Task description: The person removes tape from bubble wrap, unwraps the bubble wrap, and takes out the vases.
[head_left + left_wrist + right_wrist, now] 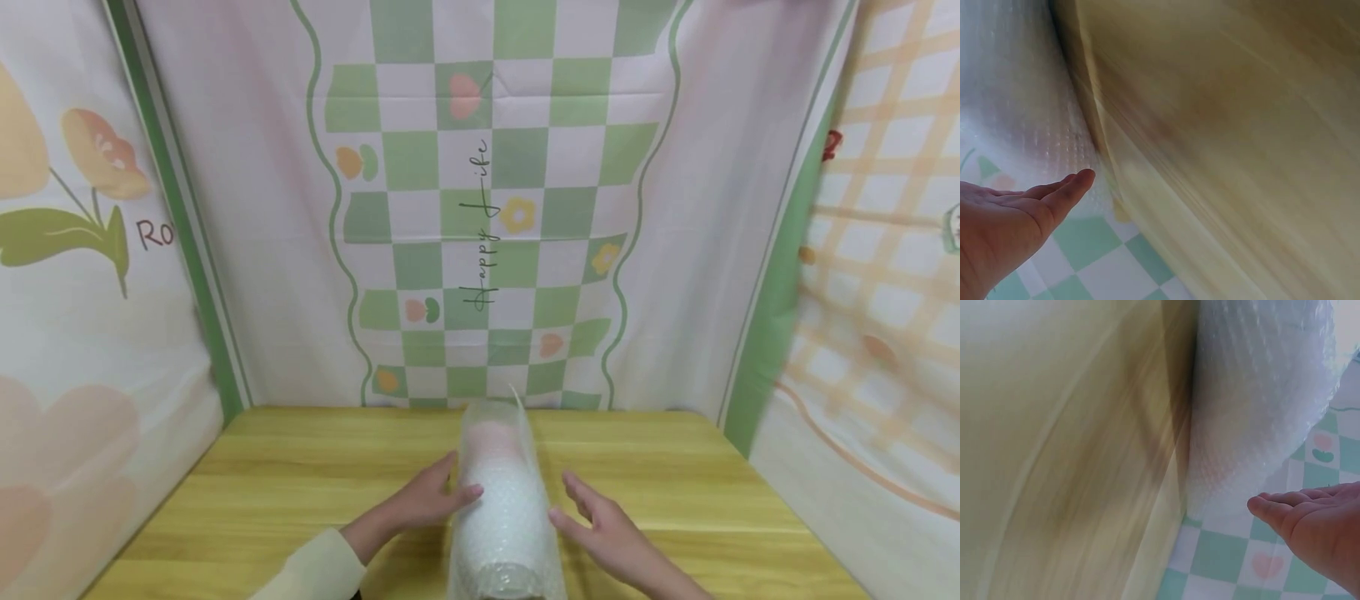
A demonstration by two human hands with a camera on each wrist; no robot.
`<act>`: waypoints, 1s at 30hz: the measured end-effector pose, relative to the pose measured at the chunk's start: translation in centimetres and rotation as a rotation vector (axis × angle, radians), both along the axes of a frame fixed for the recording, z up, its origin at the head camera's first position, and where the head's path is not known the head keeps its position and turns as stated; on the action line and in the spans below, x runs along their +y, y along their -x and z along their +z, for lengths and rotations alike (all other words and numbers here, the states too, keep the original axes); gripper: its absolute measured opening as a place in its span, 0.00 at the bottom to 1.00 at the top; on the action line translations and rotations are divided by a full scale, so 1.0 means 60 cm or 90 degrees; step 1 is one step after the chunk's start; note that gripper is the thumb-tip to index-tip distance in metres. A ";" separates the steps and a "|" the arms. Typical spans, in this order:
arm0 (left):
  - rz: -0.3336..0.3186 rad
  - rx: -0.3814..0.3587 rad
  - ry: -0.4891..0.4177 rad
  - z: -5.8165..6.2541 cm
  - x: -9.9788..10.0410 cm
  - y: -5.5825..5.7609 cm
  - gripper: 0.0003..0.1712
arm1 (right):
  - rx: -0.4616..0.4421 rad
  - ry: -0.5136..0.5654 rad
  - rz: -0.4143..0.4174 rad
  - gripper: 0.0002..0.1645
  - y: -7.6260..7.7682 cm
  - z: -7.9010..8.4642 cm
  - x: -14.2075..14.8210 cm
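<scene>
We hold left hand [429, 498] and right hand [611, 533] released — fingers loose — flanking the bubble-wrapped bundle [501, 508] on the counter [315, 442].

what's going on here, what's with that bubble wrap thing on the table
A person has both bare hands around a clear, whitish bubble-wrapped cylinder lying lengthwise on a yellow wood-grain table. The left hand is at its left side, thumb overlapping it in the head view; the right hand is at its right side, fingers extended. Neither hand is gripping it, and whether either thumb touches is unclear. Something pale pink shows through the wrap's far end.
</scene>
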State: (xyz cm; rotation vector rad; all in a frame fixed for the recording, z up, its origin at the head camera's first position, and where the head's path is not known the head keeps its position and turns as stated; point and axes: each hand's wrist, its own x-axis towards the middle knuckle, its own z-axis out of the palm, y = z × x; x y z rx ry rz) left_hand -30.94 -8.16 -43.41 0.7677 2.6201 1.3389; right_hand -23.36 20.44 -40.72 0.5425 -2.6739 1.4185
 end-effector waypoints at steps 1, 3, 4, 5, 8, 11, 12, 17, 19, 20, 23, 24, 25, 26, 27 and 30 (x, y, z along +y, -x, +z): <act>-0.003 -0.002 -0.005 -0.001 0.001 0.000 0.51 | -0.005 0.009 0.004 0.43 -0.001 0.000 -0.002; -0.009 -0.009 -0.015 -0.003 0.004 -0.001 0.50 | -0.015 0.025 0.015 0.42 -0.004 -0.001 -0.004; -0.013 -0.008 -0.021 -0.003 0.006 -0.001 0.50 | -0.021 0.035 0.024 0.42 -0.006 -0.002 -0.005; -0.014 -0.008 -0.025 -0.004 0.007 -0.002 0.49 | -0.025 0.047 0.031 0.41 -0.007 -0.003 -0.007; -0.015 -0.013 -0.043 -0.005 0.012 -0.004 0.47 | -0.043 0.067 0.046 0.41 -0.011 -0.004 -0.010; -0.010 -0.021 -0.059 -0.007 0.018 -0.004 0.48 | -0.063 0.077 0.055 0.41 -0.012 -0.007 -0.012; -0.008 -0.025 -0.066 -0.008 0.020 -0.005 0.48 | -0.068 0.076 0.056 0.41 -0.012 -0.009 -0.013; 0.012 -0.040 -0.100 -0.015 0.032 -0.007 0.48 | -0.103 0.098 0.068 0.41 -0.013 -0.016 -0.016; 0.022 -0.049 -0.115 -0.019 0.036 -0.009 0.48 | -0.113 0.115 0.075 0.42 -0.012 -0.020 -0.018; 0.026 -0.052 -0.124 -0.019 0.039 -0.011 0.49 | -0.115 0.123 0.080 0.42 -0.012 -0.021 -0.019; 0.039 -0.062 -0.150 -0.022 0.046 -0.014 0.49 | -0.114 0.142 0.095 0.43 -0.012 -0.025 -0.023; 0.046 -0.064 -0.154 -0.023 0.048 -0.015 0.50 | -0.112 0.146 0.096 0.43 -0.012 -0.026 -0.024; 0.052 -0.065 -0.159 -0.024 0.050 -0.016 0.50 | -0.112 0.147 0.097 0.43 -0.013 -0.027 -0.025; 0.057 -0.067 -0.165 -0.024 0.052 -0.017 0.49 | -0.110 0.148 0.096 0.43 -0.013 -0.028 -0.026; 0.062 -0.069 -0.170 -0.025 0.053 -0.018 0.49 | -0.109 0.148 0.094 0.43 -0.014 -0.028 -0.028; 0.082 -0.071 -0.173 -0.026 0.058 -0.021 0.50 | -0.112 0.147 0.082 0.44 -0.016 -0.028 -0.031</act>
